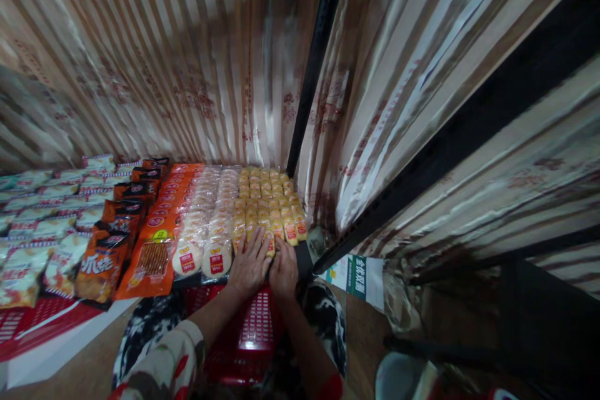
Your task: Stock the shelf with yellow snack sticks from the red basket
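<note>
Small yellow snack packs (265, 206) stand in close rows at the right end of a dark shelf. My left hand (248, 265) lies over the front of these rows, fingers stretched out and slightly apart. Against it, at the front edge, my right hand (283, 270) has its fingers bent around the side of a yellow snack pack (269, 242); its fingertips are partly hidden. Left of the yellow packs are two rows of round white cakes (216, 259) in clear wrapping with red labels.
Orange flat packs (152, 259), orange-black bags (100, 262) and white bags (23, 275) fill the shelf leftward. A red basket (257, 325) sits below my hands. Black rack posts (312, 69) and wrapped striped sheeting (225, 75) rise behind and right.
</note>
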Demonstrator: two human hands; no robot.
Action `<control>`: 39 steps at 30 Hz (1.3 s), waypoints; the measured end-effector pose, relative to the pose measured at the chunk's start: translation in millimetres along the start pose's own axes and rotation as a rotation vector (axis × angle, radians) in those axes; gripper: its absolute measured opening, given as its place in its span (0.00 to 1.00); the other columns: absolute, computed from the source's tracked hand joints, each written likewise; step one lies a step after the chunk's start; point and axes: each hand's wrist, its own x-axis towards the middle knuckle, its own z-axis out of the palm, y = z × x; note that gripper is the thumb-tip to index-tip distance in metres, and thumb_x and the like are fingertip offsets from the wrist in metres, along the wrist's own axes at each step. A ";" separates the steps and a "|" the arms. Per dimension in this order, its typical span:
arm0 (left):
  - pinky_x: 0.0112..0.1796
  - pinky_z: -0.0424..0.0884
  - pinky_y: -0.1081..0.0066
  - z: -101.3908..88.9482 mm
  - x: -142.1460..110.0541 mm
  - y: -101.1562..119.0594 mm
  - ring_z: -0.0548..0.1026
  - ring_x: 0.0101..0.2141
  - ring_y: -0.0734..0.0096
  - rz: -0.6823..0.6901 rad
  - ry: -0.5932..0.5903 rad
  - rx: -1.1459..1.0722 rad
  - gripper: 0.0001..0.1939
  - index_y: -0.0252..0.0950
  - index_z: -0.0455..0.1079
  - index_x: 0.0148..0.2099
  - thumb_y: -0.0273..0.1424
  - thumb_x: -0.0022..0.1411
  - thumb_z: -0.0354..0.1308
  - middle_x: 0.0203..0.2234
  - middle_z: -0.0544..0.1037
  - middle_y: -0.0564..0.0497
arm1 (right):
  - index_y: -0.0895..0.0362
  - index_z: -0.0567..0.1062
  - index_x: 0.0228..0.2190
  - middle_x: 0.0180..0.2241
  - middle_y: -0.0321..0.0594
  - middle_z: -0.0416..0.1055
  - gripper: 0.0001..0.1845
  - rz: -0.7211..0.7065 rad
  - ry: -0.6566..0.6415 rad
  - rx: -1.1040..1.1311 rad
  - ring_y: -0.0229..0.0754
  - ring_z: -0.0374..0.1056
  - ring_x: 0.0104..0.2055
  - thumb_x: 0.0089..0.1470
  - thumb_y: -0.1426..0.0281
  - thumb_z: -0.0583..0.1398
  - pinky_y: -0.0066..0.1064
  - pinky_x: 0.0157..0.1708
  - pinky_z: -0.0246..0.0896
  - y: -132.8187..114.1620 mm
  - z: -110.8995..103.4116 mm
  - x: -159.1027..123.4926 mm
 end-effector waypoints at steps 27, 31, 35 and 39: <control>0.60 0.43 0.53 0.2 0.4 -1.2 0.45 0.63 0.60 0.019 -0.044 -0.012 0.27 0.38 0.51 0.64 0.37 0.65 0.45 0.63 0.51 0.43 | 0.61 0.62 0.55 0.61 0.54 0.50 0.25 -0.121 0.074 -0.442 0.53 0.40 0.64 0.60 0.63 0.44 0.52 0.54 0.48 4.3 1.9 43.1; 0.60 0.42 0.53 1.4 0.4 -0.6 0.46 0.63 0.61 0.013 -0.040 -0.012 0.27 0.38 0.50 0.64 0.38 0.65 0.45 0.63 0.52 0.43 | 0.62 0.61 0.56 0.62 0.53 0.49 0.25 -0.120 0.059 -0.452 0.51 0.39 0.64 0.61 0.64 0.44 0.50 0.55 0.46 2.6 0.0 40.4; 0.60 0.43 0.53 4.4 -1.0 -1.1 0.47 0.63 0.61 0.007 -0.027 -0.026 0.28 0.39 0.49 0.65 0.37 0.65 0.45 0.63 0.53 0.44 | 0.61 0.60 0.57 0.62 0.51 0.50 0.26 -0.108 0.032 -0.457 0.51 0.38 0.65 0.61 0.63 0.43 0.49 0.56 0.46 0.8 -2.7 36.1; 0.60 0.42 0.53 6.4 -2.5 -2.0 0.47 0.63 0.61 0.011 -0.011 -0.042 0.27 0.39 0.49 0.65 0.36 0.65 0.45 0.63 0.53 0.45 | 0.60 0.57 0.59 0.63 0.49 0.49 0.27 -0.177 -0.016 -0.447 0.50 0.35 0.65 0.62 0.64 0.41 0.49 0.57 0.43 -1.0 -4.5 31.1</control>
